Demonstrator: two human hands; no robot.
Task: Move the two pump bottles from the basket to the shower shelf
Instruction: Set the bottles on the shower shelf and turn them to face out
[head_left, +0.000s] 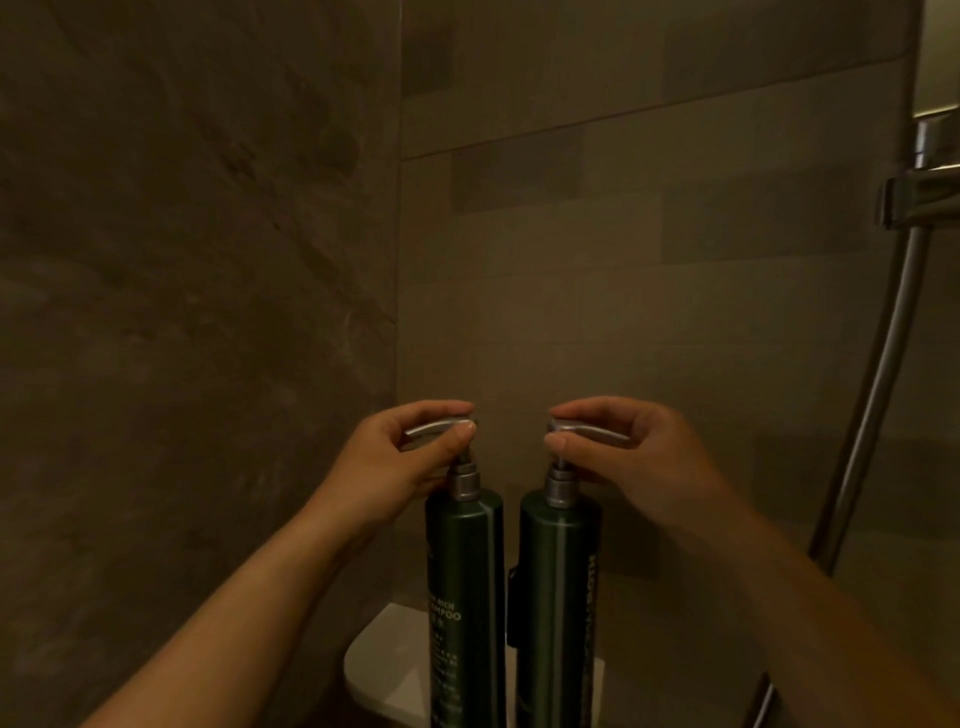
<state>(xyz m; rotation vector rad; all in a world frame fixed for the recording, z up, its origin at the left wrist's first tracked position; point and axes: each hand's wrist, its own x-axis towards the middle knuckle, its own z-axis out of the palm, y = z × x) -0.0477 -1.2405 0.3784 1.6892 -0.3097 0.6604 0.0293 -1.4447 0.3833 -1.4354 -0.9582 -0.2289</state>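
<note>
In a dim, brown-tiled shower corner, two dark green pump bottles stand upright side by side, just apart, on a white corner shelf (387, 660). The left hand (400, 462) pinches the silver pump head of the left bottle (465, 597), labelled shampoo, between thumb and fingers; the right hand (623, 457) is closed the same way on the pump head of the right bottle (558, 608). A chrome shower hose (878, 374) hangs at right.
</note>
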